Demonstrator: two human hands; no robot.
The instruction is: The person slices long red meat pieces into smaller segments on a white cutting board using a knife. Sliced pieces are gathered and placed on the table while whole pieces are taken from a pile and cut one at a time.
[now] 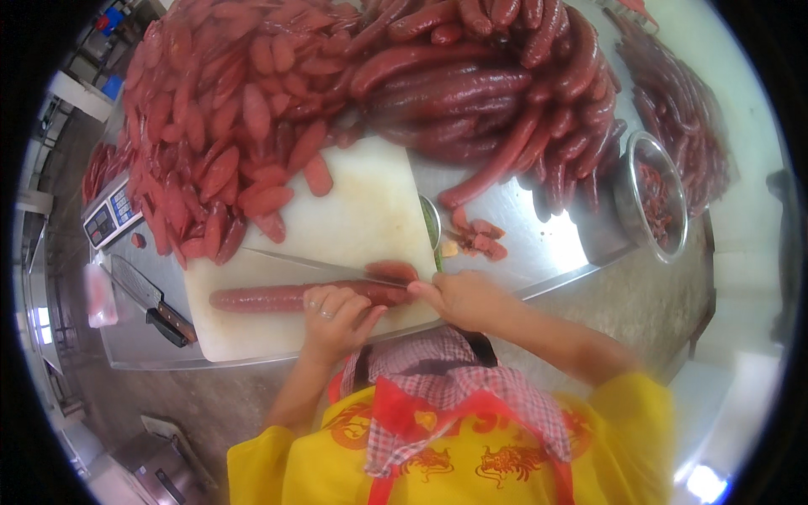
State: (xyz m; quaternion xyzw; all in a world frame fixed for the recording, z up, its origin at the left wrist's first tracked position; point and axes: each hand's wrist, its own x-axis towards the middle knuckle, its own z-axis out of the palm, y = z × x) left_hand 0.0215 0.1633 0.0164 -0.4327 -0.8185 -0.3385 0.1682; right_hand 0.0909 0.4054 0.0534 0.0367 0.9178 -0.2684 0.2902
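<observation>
A long dark-red sausage (261,300) lies across the near part of the white cutting board (362,185). My left hand (338,316) holds it down near its right end, fingers bent over the top. In my right hand (463,299) is the handle of a knife (324,268), whose blade points left along the far side of the sausage. A cut slice (391,271) rests against the blade near the handle. At the board's far left a large heap of slanted sausage slices (223,109) spills onto it.
Whole sausages (454,97) are piled beyond the board, with more (677,101) at far right. Sausage scraps (481,239) lie right of the board, near a steel bowl (655,198) at the table edge. Left stand a scale (114,213) and two more knives, one a cleaver (139,282).
</observation>
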